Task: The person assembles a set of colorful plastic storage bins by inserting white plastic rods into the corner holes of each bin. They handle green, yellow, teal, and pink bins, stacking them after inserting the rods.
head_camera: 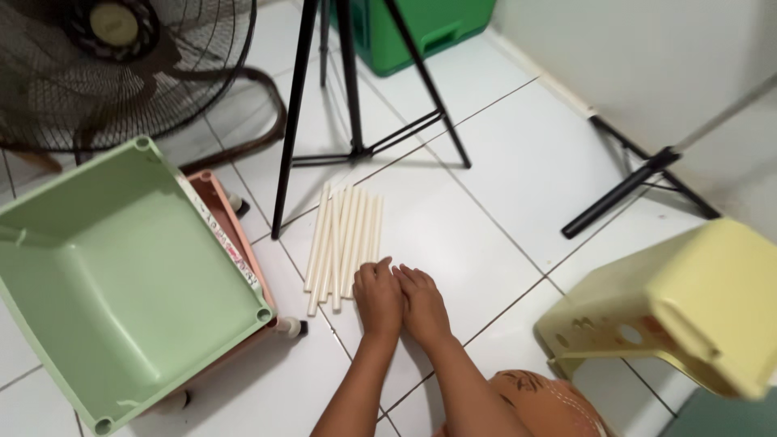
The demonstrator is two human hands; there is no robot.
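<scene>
Tiled floor [526,170]: sticks [344,243] just beyond hands [401,303]

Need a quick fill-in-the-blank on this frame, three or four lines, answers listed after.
1. Both hands, left hand and right hand, rest palms down on the tiled ____.
2. The white sticks lie side by side just beyond the ____.
3. The tub to the person's left is pale ____.
4. The plastic stool on the right is ____.

Answers: floor; fingertips; green; yellow
</scene>
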